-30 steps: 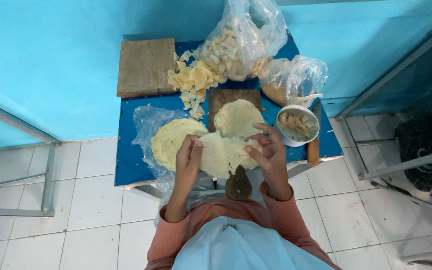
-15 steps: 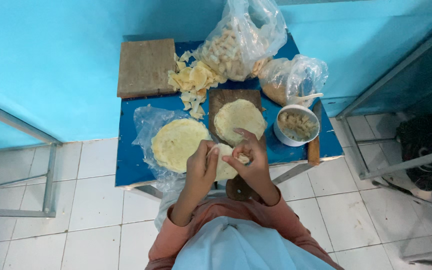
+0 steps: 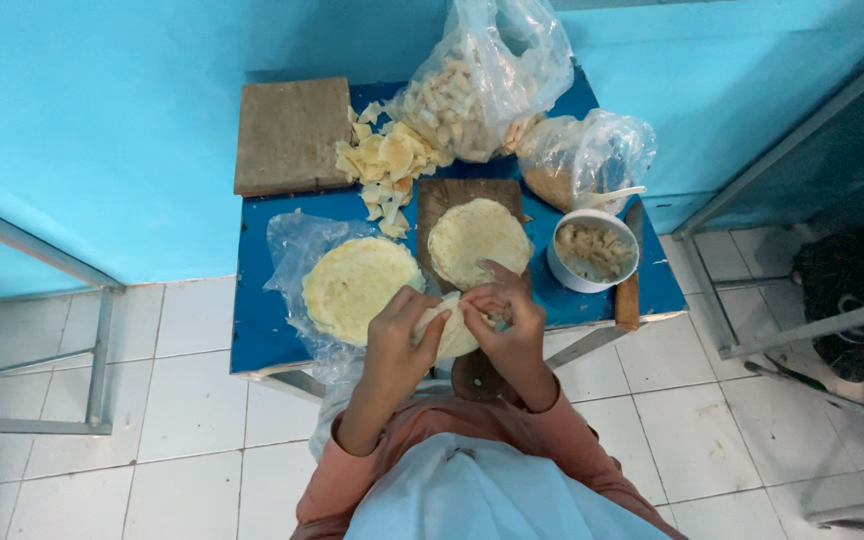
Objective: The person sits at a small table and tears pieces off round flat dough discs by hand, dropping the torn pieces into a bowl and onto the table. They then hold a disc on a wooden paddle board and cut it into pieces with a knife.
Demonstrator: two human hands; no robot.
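Both of my hands hold one pale round dough wrapper (image 3: 449, 330) above the near edge of the small blue table (image 3: 257, 330). My left hand (image 3: 398, 335) cups its left side. My right hand (image 3: 508, 322) pinches and folds the right side. A stack of flat wrappers (image 3: 357, 285) lies on clear plastic just left of my hands. Another wrapper (image 3: 478, 240) rests on a dark wooden board (image 3: 437, 197) beyond them. To the right of my hands stands a white bowl of filling (image 3: 593, 251).
A square wooden block (image 3: 292, 135) sits at the table's back left, beside a heap of dough scraps (image 3: 384, 165). Two clear bags (image 3: 482, 85) (image 3: 587, 155) stand at the back. A brown stick (image 3: 629, 290) lies at the right edge. Metal frames flank the table on white tiles.
My hands lifted a wrapper off the stack, came together over the table's near edge, and now fold it between them.
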